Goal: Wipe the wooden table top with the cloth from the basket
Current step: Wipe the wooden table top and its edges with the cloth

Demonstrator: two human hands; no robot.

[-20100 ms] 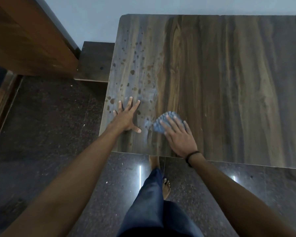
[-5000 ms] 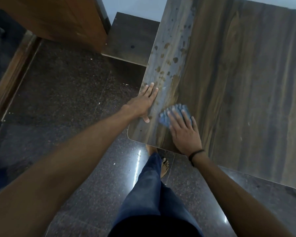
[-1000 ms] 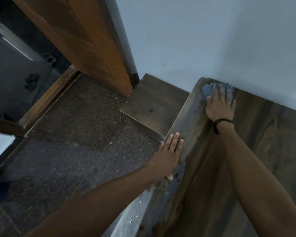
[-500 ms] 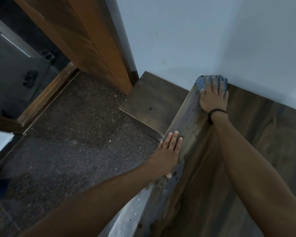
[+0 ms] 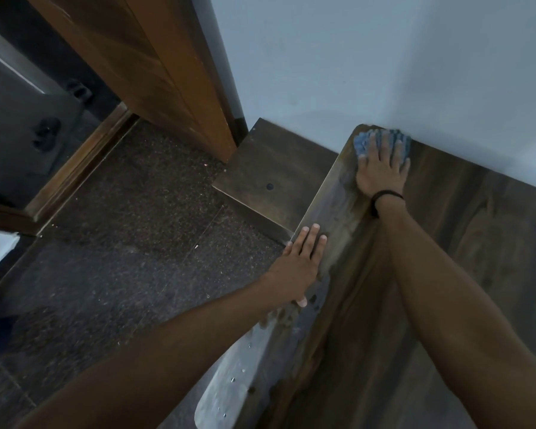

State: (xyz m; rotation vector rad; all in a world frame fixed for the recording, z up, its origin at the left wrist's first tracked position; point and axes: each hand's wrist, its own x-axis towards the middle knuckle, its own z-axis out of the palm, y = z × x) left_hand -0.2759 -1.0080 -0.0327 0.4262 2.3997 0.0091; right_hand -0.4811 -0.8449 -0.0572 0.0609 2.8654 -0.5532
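The wooden table top (image 5: 477, 243) fills the right of the view, with dark spots along its left strip. A blue cloth (image 5: 362, 143) lies at the table's far left corner against the wall. My right hand (image 5: 381, 168) presses flat on the cloth with straight fingers, a black band on its wrist. My left hand (image 5: 302, 261) rests flat on the table's left edge, fingers straight and together, nearer to me than the cloth. No basket is in view.
A low dark wooden panel (image 5: 270, 178) lies left of the table against the pale wall (image 5: 353, 57). A wooden door frame (image 5: 155, 63) stands at the upper left. Dark speckled floor (image 5: 121, 227) spreads below it.
Over the last second my right hand slid the cloth a little leftwards along the far edge into the table's corner. My left hand stayed on the left edge.
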